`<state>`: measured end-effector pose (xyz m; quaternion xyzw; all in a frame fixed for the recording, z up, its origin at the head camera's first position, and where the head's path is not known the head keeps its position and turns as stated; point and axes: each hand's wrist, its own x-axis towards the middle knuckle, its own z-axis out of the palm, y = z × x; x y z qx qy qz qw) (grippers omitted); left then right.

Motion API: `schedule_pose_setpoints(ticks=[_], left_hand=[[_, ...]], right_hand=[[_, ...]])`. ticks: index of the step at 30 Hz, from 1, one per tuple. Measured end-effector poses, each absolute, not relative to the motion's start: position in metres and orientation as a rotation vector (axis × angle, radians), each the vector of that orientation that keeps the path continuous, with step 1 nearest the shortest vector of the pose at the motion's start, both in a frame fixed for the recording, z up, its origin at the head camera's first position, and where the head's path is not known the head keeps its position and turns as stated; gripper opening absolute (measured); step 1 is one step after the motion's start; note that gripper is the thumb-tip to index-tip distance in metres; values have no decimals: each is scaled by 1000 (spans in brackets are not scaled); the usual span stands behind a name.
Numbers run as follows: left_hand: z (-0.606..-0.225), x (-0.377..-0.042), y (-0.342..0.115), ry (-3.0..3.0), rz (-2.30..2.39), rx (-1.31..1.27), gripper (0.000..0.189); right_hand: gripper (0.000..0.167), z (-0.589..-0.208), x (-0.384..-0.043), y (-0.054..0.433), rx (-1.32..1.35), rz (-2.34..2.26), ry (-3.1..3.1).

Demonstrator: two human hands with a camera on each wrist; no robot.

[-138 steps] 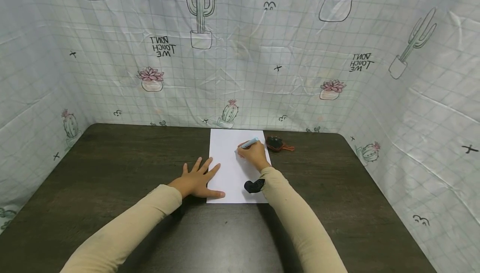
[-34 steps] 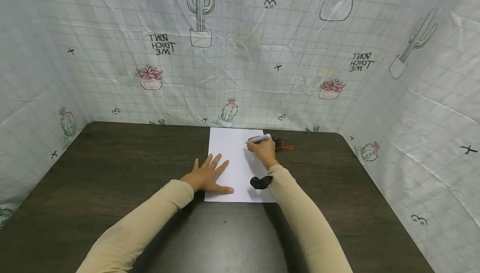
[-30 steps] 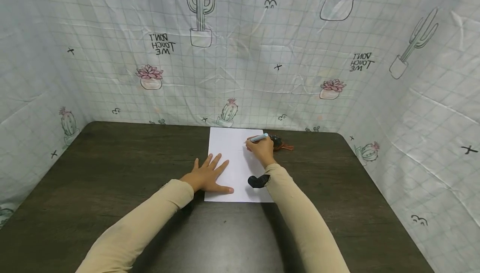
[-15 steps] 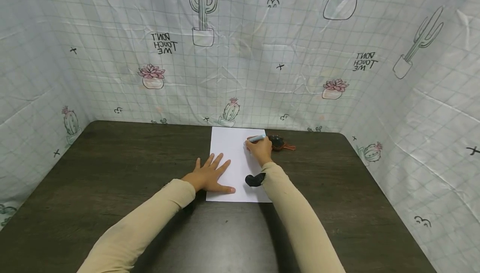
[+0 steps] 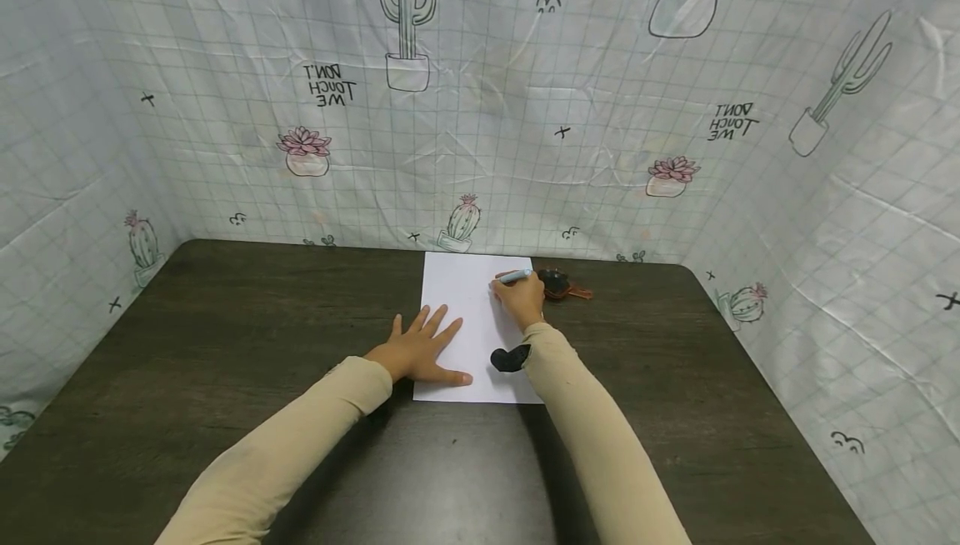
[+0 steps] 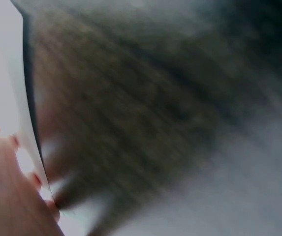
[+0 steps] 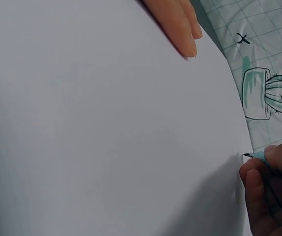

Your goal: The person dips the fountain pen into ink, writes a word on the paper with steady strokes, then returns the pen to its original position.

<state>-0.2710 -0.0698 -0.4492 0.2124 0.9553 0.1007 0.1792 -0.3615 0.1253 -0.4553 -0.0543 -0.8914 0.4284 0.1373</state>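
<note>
A white sheet of paper (image 5: 480,337) lies on the dark wooden table. My left hand (image 5: 416,355) rests flat on its left side with fingers spread; in the left wrist view, part of the left hand (image 6: 13,191) shows beside the paper's edge. My right hand (image 5: 520,299) pinches a light blue pen (image 5: 516,276) over the upper right of the sheet. In the right wrist view, the pen's dark tip (image 7: 247,155) is right at the paper between thumb and fingers of the right hand (image 7: 273,182). Thin faint strokes show near the tip.
Just right of the paper sits a small dark object with an orange-brown rim and tail (image 5: 555,283), partly behind the right hand. A black curved device (image 5: 510,358) sits at the right wrist. A cactus-printed cloth (image 5: 600,112) hangs around the table's back and sides.
Over the longer span, my left hand has slid right, further onto the paper, and my right hand has moved right with the pen. In the last half second both hands have barely moved.
</note>
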Motion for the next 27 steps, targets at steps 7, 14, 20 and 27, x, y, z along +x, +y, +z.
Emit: schedule_pose_setpoints(ticks=[7, 14, 20, 27], left_hand=[[-447, -271, -67, 2696, 276, 595, 99], [-441, -269, -65, 2698, 288, 596, 98], [-439, -267, -66, 2693, 310, 571, 97], [-440, -266, -67, 2693, 327, 566, 98]], right_hand=[[10, -454, -359, 128, -162, 1236, -2586], [9, -452, -356, 133, -172, 1235, -2616], [11, -454, -350, 133, -104, 1212, -2621], [10, -455, -341, 132, -39, 1159, -2613]])
